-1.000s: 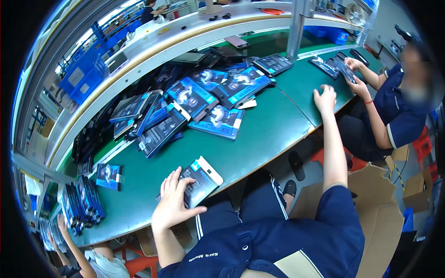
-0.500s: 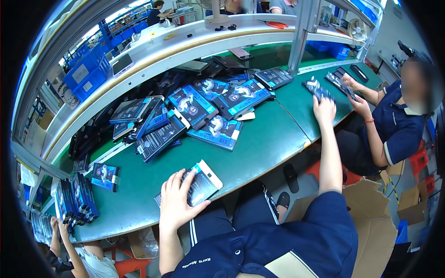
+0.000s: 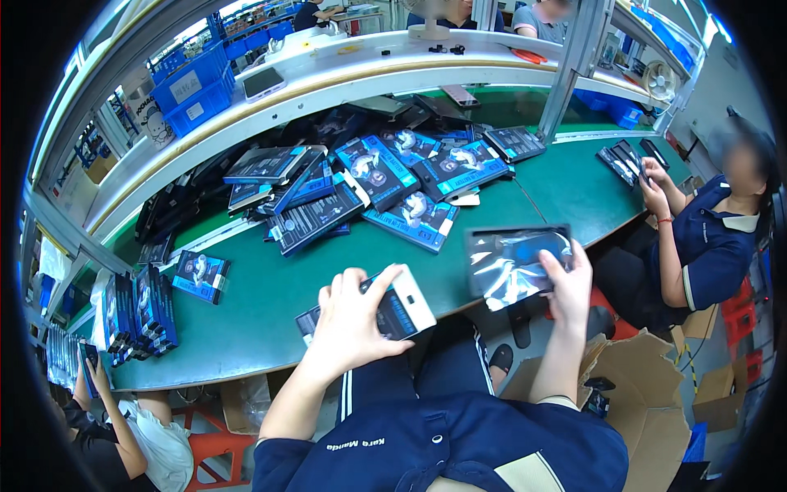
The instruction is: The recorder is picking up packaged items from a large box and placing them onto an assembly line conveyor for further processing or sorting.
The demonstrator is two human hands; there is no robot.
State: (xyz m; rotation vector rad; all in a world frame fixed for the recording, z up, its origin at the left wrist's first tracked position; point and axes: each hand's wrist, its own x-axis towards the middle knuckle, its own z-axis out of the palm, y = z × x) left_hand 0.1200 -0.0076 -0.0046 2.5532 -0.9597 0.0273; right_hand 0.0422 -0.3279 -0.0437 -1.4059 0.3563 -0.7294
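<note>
My left hand (image 3: pixel 348 328) lies over a flat black-and-blue retail box (image 3: pixel 399 310) at the table's near edge, thumb and fingers gripping its sides. The box's white end (image 3: pixel 416 297) faces right. To the right, my right hand (image 3: pixel 571 283) holds a shallow black tray (image 3: pixel 485 252) with shiny clear plastic over it, thumb on top. It is raised above the table's near edge, apart from the box. What lies under the plastic is blurred by glare.
A heap of similar boxes (image 3: pixel 377 172) covers the table's (image 3: pixel 270 320) back. Stacked boxes (image 3: pixel 147 316) stand at left, beside one flat box (image 3: pixel 201 276). Co-workers sit on both sides, the right one handling black items (image 3: pixel 619 161). An open cardboard carton (image 3: pixel 648 402) stands at my right.
My right hand has come back from the far right with the black tray. My left hand has lifted the box slightly and moved right. The view has shifted a little.
</note>
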